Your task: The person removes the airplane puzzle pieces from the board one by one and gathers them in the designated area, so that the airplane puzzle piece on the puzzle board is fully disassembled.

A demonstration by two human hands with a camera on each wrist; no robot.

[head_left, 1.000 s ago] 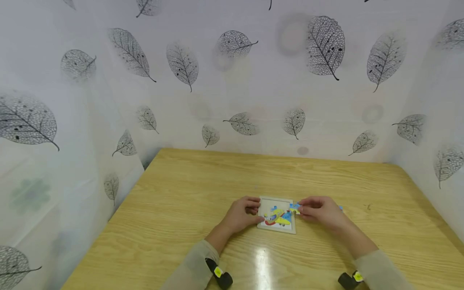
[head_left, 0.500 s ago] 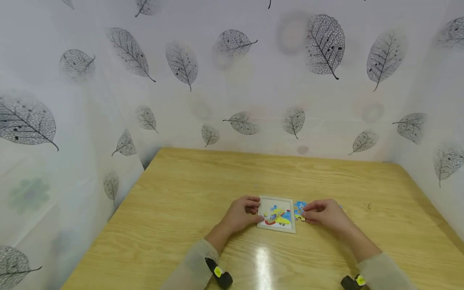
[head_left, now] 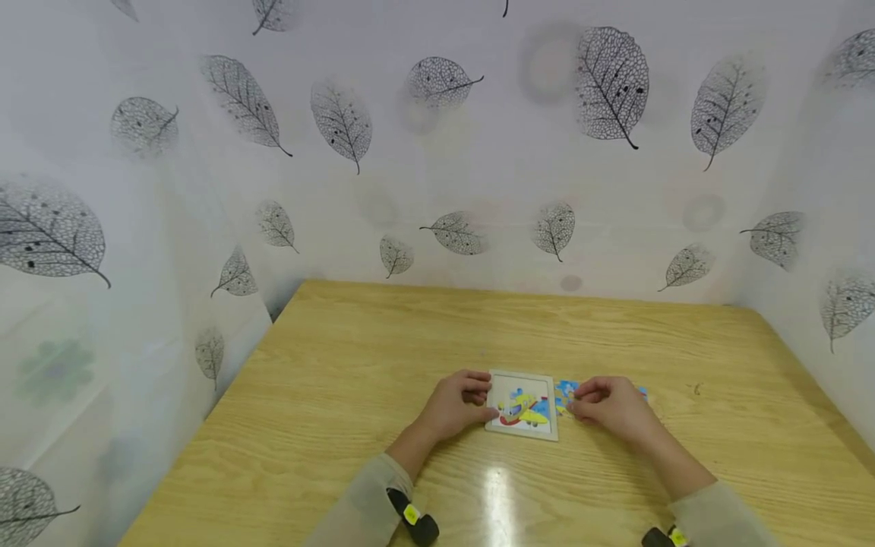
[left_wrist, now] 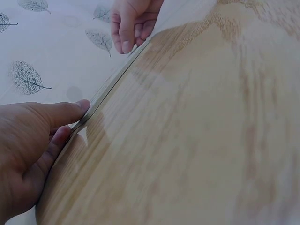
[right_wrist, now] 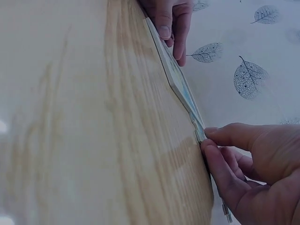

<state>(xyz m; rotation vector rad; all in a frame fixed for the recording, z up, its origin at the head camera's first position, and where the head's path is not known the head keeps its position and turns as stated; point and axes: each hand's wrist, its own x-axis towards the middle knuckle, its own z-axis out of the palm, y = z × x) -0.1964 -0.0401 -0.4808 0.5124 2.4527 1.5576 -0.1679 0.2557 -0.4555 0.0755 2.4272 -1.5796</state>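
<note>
A small jigsaw board with a pale frame (head_left: 554,410) lies on the table, its lower part filled with a yellow and red airplane picture (head_left: 525,410). My left hand (head_left: 454,405) holds the board's left side, the thumb near its lower left corner and fingers along the edge. Just off the right side, my right hand (head_left: 614,406) pinches a blue and yellow jigsaw piece (head_left: 564,391) between thumb and index finger. In the right wrist view that piece (right_wrist: 199,131) is low and flat, its far end close beside the board. The fingertips cover part of it.
A bit of another blue piece (head_left: 642,390) shows behind the right hand. The wooden table (head_left: 383,342) ends at a leaf-patterned cloth (head_left: 492,175) behind and at the sides. Black cameras (head_left: 422,528) sit on both wrists.
The right hand has drawn the jigsaw piece from over the board's right rim to the right, beside it, and the piece has turned. The left hand and the board have stayed still.
</note>
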